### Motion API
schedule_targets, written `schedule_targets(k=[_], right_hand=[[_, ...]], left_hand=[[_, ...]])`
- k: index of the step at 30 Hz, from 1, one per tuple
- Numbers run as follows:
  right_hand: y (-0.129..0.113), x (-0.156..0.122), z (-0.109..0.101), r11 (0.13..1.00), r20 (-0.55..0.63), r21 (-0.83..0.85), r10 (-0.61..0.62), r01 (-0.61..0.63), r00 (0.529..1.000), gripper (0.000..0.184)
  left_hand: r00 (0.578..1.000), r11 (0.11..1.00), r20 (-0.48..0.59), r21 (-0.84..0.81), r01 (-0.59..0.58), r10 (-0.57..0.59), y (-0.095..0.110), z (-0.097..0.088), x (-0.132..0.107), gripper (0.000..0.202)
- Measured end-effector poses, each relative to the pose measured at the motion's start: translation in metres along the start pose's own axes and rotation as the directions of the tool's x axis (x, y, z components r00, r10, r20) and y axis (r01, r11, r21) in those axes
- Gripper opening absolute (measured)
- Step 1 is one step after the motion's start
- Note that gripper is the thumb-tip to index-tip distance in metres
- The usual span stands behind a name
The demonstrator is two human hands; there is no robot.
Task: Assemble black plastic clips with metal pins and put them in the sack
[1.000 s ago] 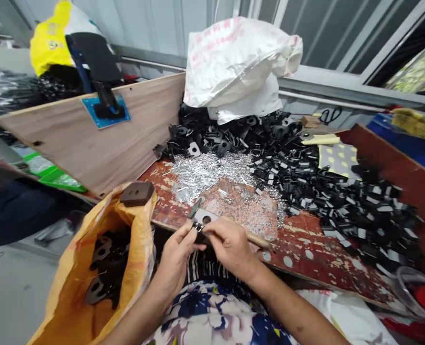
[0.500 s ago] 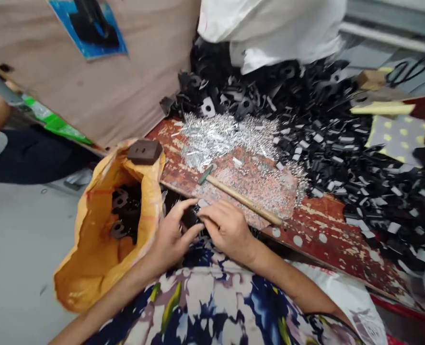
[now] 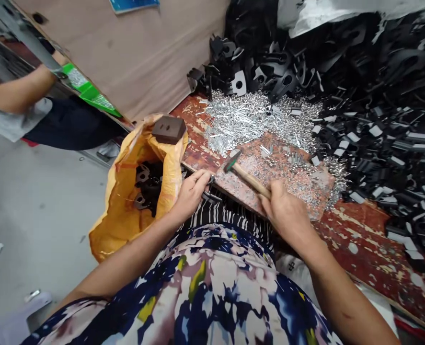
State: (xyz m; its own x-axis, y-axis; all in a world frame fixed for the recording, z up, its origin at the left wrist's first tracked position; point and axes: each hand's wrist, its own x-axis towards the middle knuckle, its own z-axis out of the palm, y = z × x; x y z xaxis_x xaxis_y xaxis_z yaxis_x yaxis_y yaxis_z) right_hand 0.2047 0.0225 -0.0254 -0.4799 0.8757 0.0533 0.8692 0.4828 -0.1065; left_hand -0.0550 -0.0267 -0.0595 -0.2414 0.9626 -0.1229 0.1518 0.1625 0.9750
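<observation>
My right hand (image 3: 289, 211) is closed round the wooden handle of a hammer (image 3: 250, 178), whose green-painted head rests over the near left part of a speckled stone slab (image 3: 269, 165). At the slab's left edge, my left hand (image 3: 194, 191) grips a small black part (image 3: 211, 196) with a shiny metal piece by the fingertips; its far side is hidden by the fingers. Behind the slab lies a heap of thin silver pins (image 3: 237, 120). Black parts (image 3: 381, 148) with grey faces are piled to the right.
A yellow sack (image 3: 108, 215) holding black parts stands left of the bench (image 3: 373, 239), with a dark brown block (image 3: 169, 129) on its rim. Larger black pieces (image 3: 280, 72) are heaped at the back by a cloth-covered panel (image 3: 143, 62). Another person's arm (image 3: 21, 88) shows at far left.
My right hand has left the small part and taken hold of the hammer handle. My left hand keeps the part. The view has swung, so the bench shows nearer.
</observation>
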Motion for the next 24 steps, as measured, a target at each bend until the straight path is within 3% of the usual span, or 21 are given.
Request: schedule_targets(k=[3,6,10,15,20,24], right_hand=[[0.004,-0.009,-0.019,0.989,-0.037,0.123,-0.072,0.076,0.997,0.036],[0.003,-0.015,-0.036,0.955,-0.162,0.223,-0.159,0.193,0.974,0.047],[-0.014,-0.023,-0.028,0.932,-0.326,0.261,-0.16,0.251,0.932,0.058],[-0.026,-0.027,-0.007,0.953,-0.191,0.13,-0.247,0.274,0.95,0.057],[-0.023,-0.027,-0.015,0.935,-0.312,0.269,-0.143,0.232,0.939,0.064],[-0.026,-0.021,-0.015,0.942,-0.15,0.229,-0.215,0.245,0.965,0.057]], left_hand=[[0.997,0.99,-0.003,0.12,-0.076,0.077,-0.003,0.001,0.008,0.034],[0.995,0.986,-0.019,0.134,-0.096,0.099,-0.003,-0.001,0.013,0.037],[0.994,0.99,-0.048,0.106,-0.095,0.1,-0.006,0.001,0.015,0.038],[0.994,0.995,-0.067,0.06,-0.085,0.089,-0.007,0.003,0.014,0.04],[0.997,0.998,-0.053,0.032,-0.055,0.057,-0.008,0.001,0.014,0.04],[0.996,0.997,-0.052,0.039,-0.066,0.068,-0.007,0.003,0.013,0.042]])
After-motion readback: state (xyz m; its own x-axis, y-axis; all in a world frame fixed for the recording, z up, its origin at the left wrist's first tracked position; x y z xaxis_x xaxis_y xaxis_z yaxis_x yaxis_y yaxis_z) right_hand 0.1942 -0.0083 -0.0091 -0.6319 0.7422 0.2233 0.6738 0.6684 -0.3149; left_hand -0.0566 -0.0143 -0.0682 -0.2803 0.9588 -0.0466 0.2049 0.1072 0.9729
